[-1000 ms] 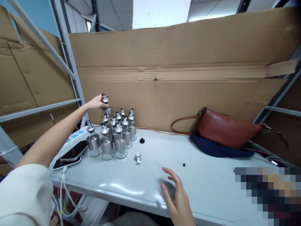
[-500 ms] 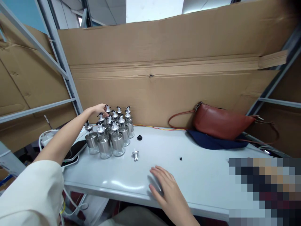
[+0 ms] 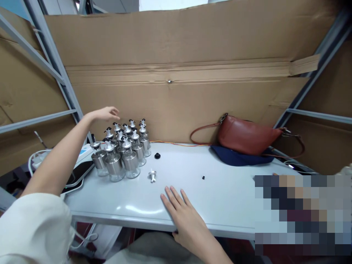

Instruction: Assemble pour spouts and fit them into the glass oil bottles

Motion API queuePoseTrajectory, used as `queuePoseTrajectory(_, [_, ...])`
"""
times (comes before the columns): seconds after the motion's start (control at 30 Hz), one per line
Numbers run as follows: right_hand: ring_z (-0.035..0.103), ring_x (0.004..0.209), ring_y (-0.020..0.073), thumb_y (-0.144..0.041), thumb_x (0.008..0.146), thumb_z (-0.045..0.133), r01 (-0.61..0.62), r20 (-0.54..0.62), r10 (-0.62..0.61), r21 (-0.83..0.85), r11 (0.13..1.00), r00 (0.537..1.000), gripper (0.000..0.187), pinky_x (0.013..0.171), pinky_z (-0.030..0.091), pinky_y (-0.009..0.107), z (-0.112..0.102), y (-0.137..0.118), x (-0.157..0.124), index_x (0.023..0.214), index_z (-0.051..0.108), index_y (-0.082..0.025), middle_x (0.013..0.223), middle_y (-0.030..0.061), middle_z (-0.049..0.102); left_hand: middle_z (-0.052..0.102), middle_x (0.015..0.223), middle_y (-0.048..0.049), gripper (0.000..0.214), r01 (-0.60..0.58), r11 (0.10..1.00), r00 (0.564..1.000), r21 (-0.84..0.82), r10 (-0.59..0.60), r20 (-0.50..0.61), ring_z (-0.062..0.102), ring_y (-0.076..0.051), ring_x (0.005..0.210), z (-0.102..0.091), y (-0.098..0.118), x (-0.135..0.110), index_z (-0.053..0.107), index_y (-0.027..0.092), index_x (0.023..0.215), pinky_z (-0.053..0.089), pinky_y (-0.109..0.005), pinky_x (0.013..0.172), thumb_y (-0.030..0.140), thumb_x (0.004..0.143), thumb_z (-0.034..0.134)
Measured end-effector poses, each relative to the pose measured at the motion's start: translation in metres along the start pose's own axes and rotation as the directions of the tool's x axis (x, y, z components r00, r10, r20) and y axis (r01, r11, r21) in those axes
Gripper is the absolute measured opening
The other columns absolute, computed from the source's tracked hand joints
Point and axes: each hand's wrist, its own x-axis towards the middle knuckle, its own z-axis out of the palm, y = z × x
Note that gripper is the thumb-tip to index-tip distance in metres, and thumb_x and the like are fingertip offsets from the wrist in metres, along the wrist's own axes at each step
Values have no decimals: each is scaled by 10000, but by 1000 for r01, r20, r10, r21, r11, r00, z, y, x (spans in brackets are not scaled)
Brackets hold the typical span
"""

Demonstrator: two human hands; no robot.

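My left hand [image 3: 107, 113] hovers above the back left of a group of pump bottles, fingers loosely bent and apart from them, with nothing visible in it. These bottles [image 3: 114, 167] are clear glass with metal bands and silver pump heads, standing close together. Near the table's front edge, my right hand [image 3: 187, 218] lies flat with its fingers spread, holding nothing. A loose silver pump head [image 3: 152, 176] lies beyond its fingertips. Behind that is a black cap [image 3: 157, 156], and a tiny black piece [image 3: 203, 178] rests farther right.
A brown leather bag [image 3: 247, 135] sits on a dark blue cloth item [image 3: 236, 157] at the back right. Cardboard [image 3: 170, 102] walls off the rear. Left of the bottles are a black phone-like device [image 3: 81, 174] and white cables. A pixelated patch covers the lower right.
My left hand has lifted off the bottle tops and now hangs above them. My right hand has flattened onto the table with its fingers spread. The view has tilted down and shifted right.
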Motion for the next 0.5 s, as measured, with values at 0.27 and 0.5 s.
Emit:
queuePoseTrajectory(0.27, [83,1439,305,119,510,498,-35,16,35,-17,999,999,1024,1190,175,460,2,-3,2,1479,238,-88,1549,179,83,631,1086,-42,241,-354,923,786,152,382,-487,578,-238,983,23,34,-122,584,193,1027,487,-359,835,346,852,519])
queuePoseTrajectory(0.5, [102,1430,311,128,469,463,-38,-3,38,-46,998,999,1060,1174,211,487,7,-1,3,1477,256,-128,1541,157,94,635,1012,-53,173,-356,927,664,121,342,-665,613,-230,1001,70,-9,-165,575,222,978,474,-386,937,337,871,501])
